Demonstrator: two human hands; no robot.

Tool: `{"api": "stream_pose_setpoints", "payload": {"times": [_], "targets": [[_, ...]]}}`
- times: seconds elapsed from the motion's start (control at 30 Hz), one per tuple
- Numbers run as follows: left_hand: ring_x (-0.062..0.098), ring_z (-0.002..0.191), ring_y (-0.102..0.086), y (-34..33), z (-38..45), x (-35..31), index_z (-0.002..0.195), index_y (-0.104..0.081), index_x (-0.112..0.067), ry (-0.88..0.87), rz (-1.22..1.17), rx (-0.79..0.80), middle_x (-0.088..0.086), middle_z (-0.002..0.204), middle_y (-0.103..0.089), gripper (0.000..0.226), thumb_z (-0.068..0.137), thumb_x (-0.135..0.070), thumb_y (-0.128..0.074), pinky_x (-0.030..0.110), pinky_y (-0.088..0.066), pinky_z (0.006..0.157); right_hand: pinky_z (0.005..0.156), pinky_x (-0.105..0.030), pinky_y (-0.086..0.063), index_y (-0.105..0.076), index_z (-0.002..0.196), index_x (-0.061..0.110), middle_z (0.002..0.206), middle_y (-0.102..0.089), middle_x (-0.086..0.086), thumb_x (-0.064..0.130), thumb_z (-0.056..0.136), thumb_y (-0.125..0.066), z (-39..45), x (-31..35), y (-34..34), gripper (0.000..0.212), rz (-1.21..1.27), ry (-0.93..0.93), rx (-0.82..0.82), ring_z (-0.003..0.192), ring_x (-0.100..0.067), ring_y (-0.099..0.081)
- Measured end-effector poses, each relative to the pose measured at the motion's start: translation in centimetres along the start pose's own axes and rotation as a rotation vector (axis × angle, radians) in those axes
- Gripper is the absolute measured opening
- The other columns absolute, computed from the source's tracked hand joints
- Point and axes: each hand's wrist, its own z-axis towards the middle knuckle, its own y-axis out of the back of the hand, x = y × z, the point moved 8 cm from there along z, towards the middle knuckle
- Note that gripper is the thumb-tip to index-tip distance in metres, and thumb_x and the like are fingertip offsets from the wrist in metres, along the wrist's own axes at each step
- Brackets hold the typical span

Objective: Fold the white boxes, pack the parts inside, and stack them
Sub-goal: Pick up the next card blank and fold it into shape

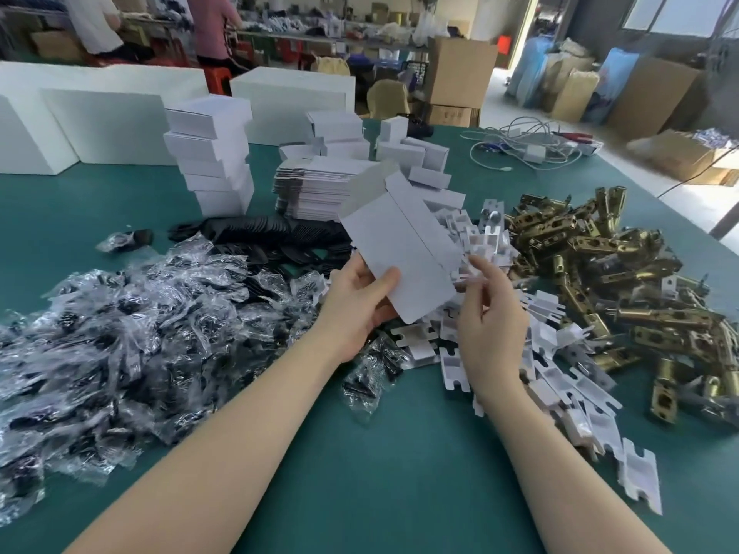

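Box in hand: a flat white box (404, 249), not yet opened out, is held up over the middle of the green table (360, 473), tilted with its flap toward the far side.
Left hand: the left hand (360, 301) grips the box's near left edge, thumb on the front face.
Right hand: the right hand (490, 313) is just right of the box with fingers loosely bent and holding nothing; whether a fingertip touches the box edge is hard to tell.
Done so far: a stack of folded boxes (212, 157) stands at far left, with more closed boxes (400, 149) scattered behind the flat ones.
Left to fold: a pile of flat boxes (316, 185) waits just beyond the hands.
Left to pack: bagged parts (120, 337) heaped at left, brass latches (624, 273) at right, white card inserts (560, 377) between, black pieces (264, 237) in the middle.
Judgement: early in this box, with folding, packing and stacking all ahead; overall most of the work remains.
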Motion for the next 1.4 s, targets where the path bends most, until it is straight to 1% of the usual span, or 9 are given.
{"api": "stream_pose_setpoints", "payload": {"times": [0.13,0.27,0.43,0.57,0.7,0.87,1.03,1.23,1.4], "targets": [[0.014,0.098,-0.072,-0.1,0.0,0.5,0.127,-0.052,-0.023,0.014,0.002,0.032,-0.002,0.108,-0.075,0.035,0.095,-0.01,-0.06,0.03,-0.059,0.069,0.069,-0.037,-0.051,-0.066,0.116,0.014,0.088,-0.068,0.006,0.009,0.096,-0.057,-0.5,0.6,-0.2,0.022,-0.046,0.072,0.058,0.073,-0.012,-0.059],[0.013,0.104,-0.069,-0.6,-0.1,0.8,0.139,-0.049,-0.024,0.026,0.043,0.088,-0.004,0.113,-0.073,0.044,0.099,-0.005,-0.052,0.029,-0.057,0.075,0.065,-0.036,-0.032,-0.064,0.081,0.01,0.064,-0.051,0.007,0.006,0.088,-0.066,-1.3,2.4,-0.7,0.009,-0.231,0.229,0.055,0.062,-0.019,-0.039],[0.017,0.088,-0.062,-2.0,-0.6,0.3,0.124,-0.058,-0.037,0.066,0.046,0.138,-0.009,0.089,-0.072,0.048,0.1,0.001,-0.043,0.029,-0.047,0.08,0.071,-0.038,-0.037,-0.071,0.109,0.012,0.077,-0.06,0.007,0.02,0.09,-0.056,-2.0,4.5,-1.5,0.025,-0.267,0.322,0.124,0.074,-0.027,-0.058],[0.014,0.082,-0.066,-3.5,-1.0,0.4,0.091,-0.078,-0.032,0.15,-0.07,0.208,-0.007,0.084,-0.074,0.043,0.103,-0.015,-0.04,0.026,-0.055,0.068,0.089,-0.038,-0.04,-0.062,0.132,0.021,0.127,-0.067,-0.002,0.04,0.096,-0.049,-2.6,5.7,-2.3,0.044,-0.294,0.332,0.206,0.111,-0.024,-0.064],[0.004,0.097,-0.067,-4.1,-1.7,0.8,0.112,-0.065,-0.021,0.233,-0.198,0.221,-0.007,0.106,-0.073,0.039,0.106,-0.035,-0.03,0.024,-0.054,0.088,0.103,-0.044,-0.041,-0.055,0.139,0.023,0.145,-0.052,-0.009,0.042,0.094,-0.055,-2.7,5.3,-2.3,0.049,-0.206,0.243,0.238,0.131,-0.027,-0.052],[0.011,0.099,-0.064,-4.0,-1.6,0.5,0.116,-0.063,-0.02,0.254,-0.139,0.252,-0.003,0.114,-0.069,0.054,0.101,-0.054,-0.024,0.03,-0.05,0.093,0.103,-0.022,-0.033,-0.055,0.139,0.026,0.151,-0.045,-0.005,0.048,0.093,-0.053,-2.7,4.2,-2.2,0.051,-0.099,0.136,0.254,0.136,-0.015,-0.042],[0.026,0.126,-0.052,-3.8,-1.5,-0.3,0.135,-0.058,-0.024,0.26,-0.14,0.315,0.005,0.137,-0.06,0.082,0.081,-0.079,-0.031,0.043,-0.035,0.111,0.098,0.006,-0.014,-0.053,0.14,0.02,0.153,-0.043,-0.006,0.024,0.096,-0.062,-2.1,3.0,-1.8,0.046,-0.146,0.12,0.215,0.141,-0.013,-0.037],[0.017,0.098,-0.071,-3.2,-1.6,1.7,0.119,-0.068,-0.02,0.242,-0.023,0.288,0.003,0.113,-0.073,0.031,0.094,-0.036,-0.059,0.027,-0.057,0.075,0.104,-0.006,-0.018,-0.046,0.147,0.02,0.156,-0.038,0.002,0.038,0.096,-0.06,-2.0,1.2,-2.6,0.056,-0.17,0.039,0.284,0.144,-0.006,-0.03],[0.022,0.107,-0.067,-2.4,-1.5,1.8,0.129,-0.054,-0.019,0.144,0.017,0.265,0.008,0.119,-0.069,0.043,0.093,0.006,-0.055,0.036,-0.057,0.086,0.104,0.0,-0.019,-0.05,0.143,0.017,0.151,-0.046,0.0,0.031,0.095,-0.063,-1.6,0.7,-2.2,0.053,-0.122,0.004,0.253,0.141,-0.006,-0.034]]}}
